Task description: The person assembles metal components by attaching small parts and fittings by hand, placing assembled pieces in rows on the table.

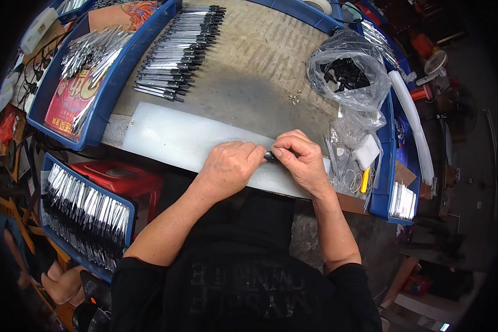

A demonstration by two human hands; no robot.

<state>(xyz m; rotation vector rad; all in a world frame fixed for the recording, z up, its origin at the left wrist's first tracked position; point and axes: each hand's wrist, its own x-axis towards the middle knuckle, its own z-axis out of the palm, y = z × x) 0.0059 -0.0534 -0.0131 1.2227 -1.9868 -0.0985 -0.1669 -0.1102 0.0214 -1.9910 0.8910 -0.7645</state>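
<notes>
Both my hands meet over a long whitish board [171, 133] at the table's near edge. My left hand [229, 166] is closed around a slim black pen part [269, 155], whose dark end shows between my hands; the rest is hidden in my fingers. With thumb and forefinger pinched, my right hand [301, 160] is at that end; whatever it grips is too small to make out. Beyond the board, several small brass-coloured bits [294, 98] lie on the table. A row of black-and-silver pens [177, 61] is laid out at the far left.
A clear plastic bag [377, 66] of small black parts stands at the right, near a yellow-handled tool [364, 180]. Blue trays flank the table, the left one [120, 77] holding silvery pen parts. A blue crate [131, 216] of pens and a red stool [108, 174] are lower left.
</notes>
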